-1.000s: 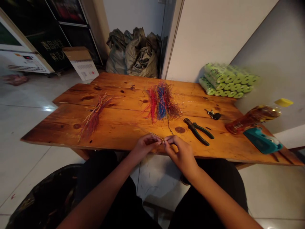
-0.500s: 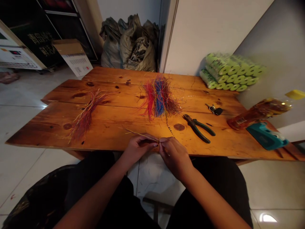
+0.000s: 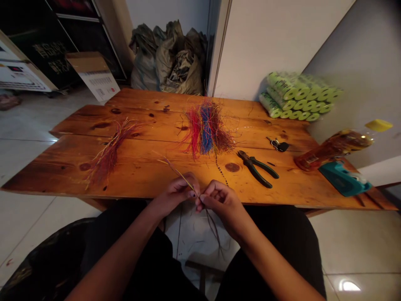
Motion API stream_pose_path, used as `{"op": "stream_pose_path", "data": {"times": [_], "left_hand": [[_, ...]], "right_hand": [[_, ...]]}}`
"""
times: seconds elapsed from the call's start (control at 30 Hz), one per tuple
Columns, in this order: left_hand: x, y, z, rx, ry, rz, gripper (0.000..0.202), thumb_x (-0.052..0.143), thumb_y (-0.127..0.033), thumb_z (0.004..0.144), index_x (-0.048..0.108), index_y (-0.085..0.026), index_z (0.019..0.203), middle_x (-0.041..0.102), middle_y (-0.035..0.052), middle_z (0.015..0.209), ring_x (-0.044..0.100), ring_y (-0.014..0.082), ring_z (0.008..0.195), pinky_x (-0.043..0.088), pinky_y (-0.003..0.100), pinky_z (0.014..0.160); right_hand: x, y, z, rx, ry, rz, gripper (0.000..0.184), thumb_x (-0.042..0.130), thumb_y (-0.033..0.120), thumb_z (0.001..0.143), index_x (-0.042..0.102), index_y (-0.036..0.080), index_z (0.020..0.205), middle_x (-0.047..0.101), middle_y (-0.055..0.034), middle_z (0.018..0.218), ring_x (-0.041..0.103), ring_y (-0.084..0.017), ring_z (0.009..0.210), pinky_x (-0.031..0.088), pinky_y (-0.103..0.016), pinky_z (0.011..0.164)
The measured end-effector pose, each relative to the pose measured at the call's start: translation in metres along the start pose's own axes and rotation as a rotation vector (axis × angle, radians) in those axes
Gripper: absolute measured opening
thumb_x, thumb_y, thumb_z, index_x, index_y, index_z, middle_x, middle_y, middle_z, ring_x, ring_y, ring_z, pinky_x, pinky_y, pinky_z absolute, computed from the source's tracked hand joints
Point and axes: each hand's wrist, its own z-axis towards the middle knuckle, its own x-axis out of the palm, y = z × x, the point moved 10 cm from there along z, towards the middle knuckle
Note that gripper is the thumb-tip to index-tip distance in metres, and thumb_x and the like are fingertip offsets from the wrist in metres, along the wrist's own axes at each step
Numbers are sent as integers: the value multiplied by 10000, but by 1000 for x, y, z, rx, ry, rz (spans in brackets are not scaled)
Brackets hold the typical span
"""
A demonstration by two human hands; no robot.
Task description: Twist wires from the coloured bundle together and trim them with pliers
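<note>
Warm orange-brown wooden table made of planks, seen from above by a seated person whose dark-clothed lap fills the near edge of the view. Both bare forearms reach forward and the hands meet just off the table's near edge, at centre.

The left hand is curled nearly closed, thumb and fingertips pinched on a thin strand of wires. The strand's yellowish end sticks up and away to the far left, above the tabletop. The right hand is also curled, its thumb and forefinger pinched on the same strand right beside the left hand's fingertips, so the two grips almost touch. Below the right hand the strand's darker loose end hangs down toward the pale tiled floor between the knees.

On the table, beyond the hands at centre, lies a loose pile of coloured wires, red, blue, yellow and brown. A thin striped wire runs from that pile toward the right hand. Far to the left rests a smaller, mostly reddish wire bundle. To the right of the hands lie green-handled pliers, and a little farther off a set of keys.

At the far right corner is a stack of green rolls. Nearer on the right edge, an amber bottle with a yellow cap lies on its side, next to a teal tape dispenser. Behind the table, grey sacks are heaped against the wall, and a cardboard box sits on the floor to their left.
</note>
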Motion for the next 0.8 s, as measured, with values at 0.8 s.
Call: {"op": "stream_pose_path", "data": {"times": [0.8], "left_hand": [[-8, -19, 8, 117, -87, 336, 59, 663, -245, 692, 687, -197, 670, 637, 6, 652, 583, 148, 672, 444, 286, 680]], "right_hand": [[-16, 5, 0, -26, -64, -117, 149, 595, 220, 767, 481, 183, 679, 622, 6, 652, 598, -103, 587, 499, -243, 596]]}}
